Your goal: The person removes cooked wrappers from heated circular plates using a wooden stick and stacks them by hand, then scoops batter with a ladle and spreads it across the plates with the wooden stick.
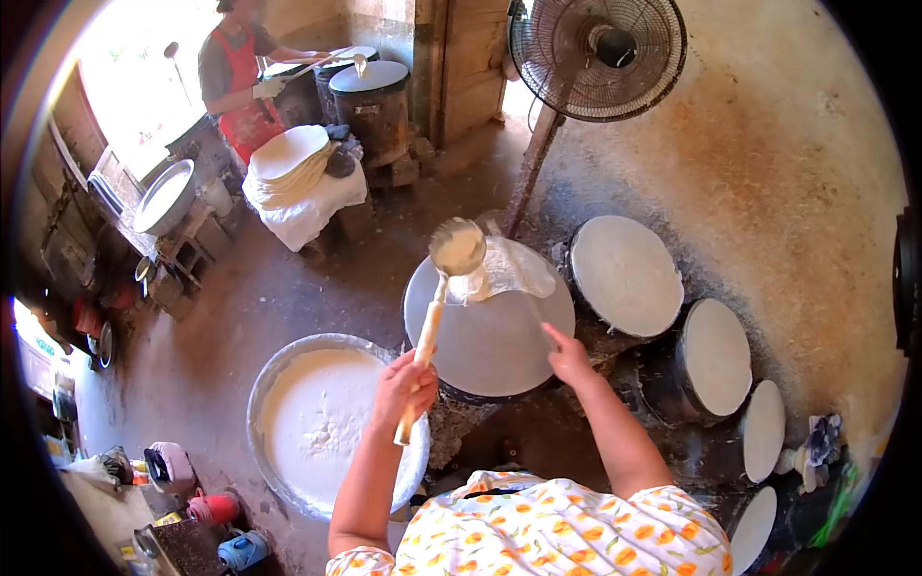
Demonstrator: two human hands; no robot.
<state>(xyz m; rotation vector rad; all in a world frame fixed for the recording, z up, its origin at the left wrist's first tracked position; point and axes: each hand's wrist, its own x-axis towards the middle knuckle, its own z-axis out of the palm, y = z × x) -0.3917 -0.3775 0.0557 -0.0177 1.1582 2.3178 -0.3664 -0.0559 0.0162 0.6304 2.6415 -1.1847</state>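
My left hand [407, 387] is closed round the wooden handle of a ladle [430, 331], whose round bowl points away from me over the far left part of a round griddle [485, 350]. A pale film coats the bowl. My right hand [569, 356] is closed on a thin stick [534, 309], blurred, that reaches over the griddle's right side. By the stick's far end a translucent white sheet [507, 269] lies rumpled across the back of the griddle. Left of the griddle stands a wide basin [261, 422] of white batter [322, 403], below my left hand.
More round griddles [626, 276] with pale tops line the right side. A pedestal fan [597, 58] stands behind. Beyond, a person in a red apron [252, 125] holds a ladle near lidded drums [373, 115] and a stack of round sheets [288, 158]. A blue kettle [243, 550] is lower left.
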